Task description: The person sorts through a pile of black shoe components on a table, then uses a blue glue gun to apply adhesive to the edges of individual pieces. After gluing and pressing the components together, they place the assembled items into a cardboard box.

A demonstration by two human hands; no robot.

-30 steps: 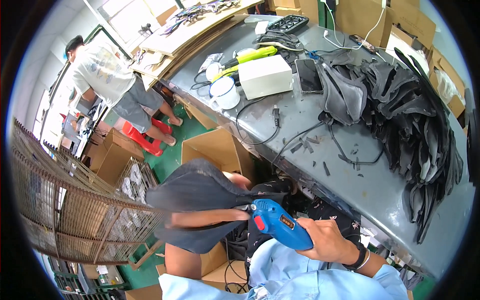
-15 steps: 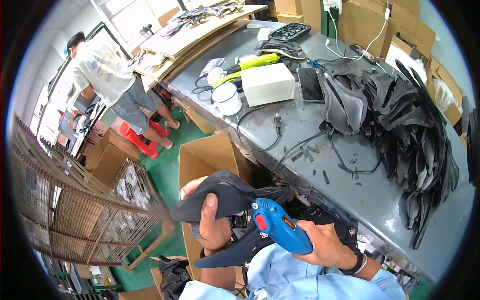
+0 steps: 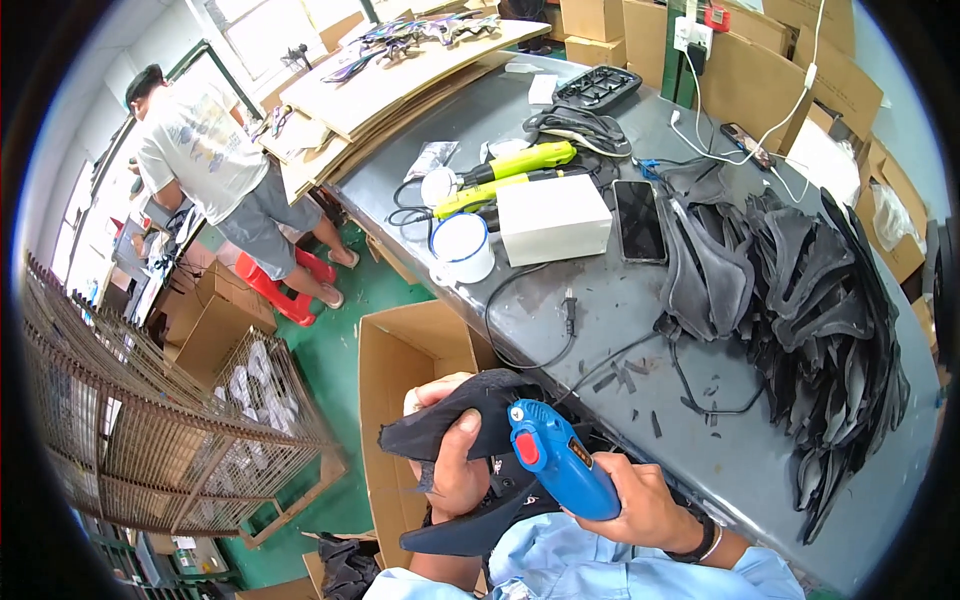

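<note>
Fingers of right hand [image 3: 642,508] wrap blue plastic power tool with red button [image 3: 572,468], long axis slanting up-left; left hand [image 3: 462,482] pinches black two-winged sheet piece [image 3: 490,405] beside tool's head, wings pointing left.

A mug [image 3: 474,266] stands by the desk's [image 3: 740,475] left edge, a white box [image 3: 556,222] beside it, then a phone [image 3: 640,222]; a black tray [image 3: 599,91] lies near the far edge.
</note>
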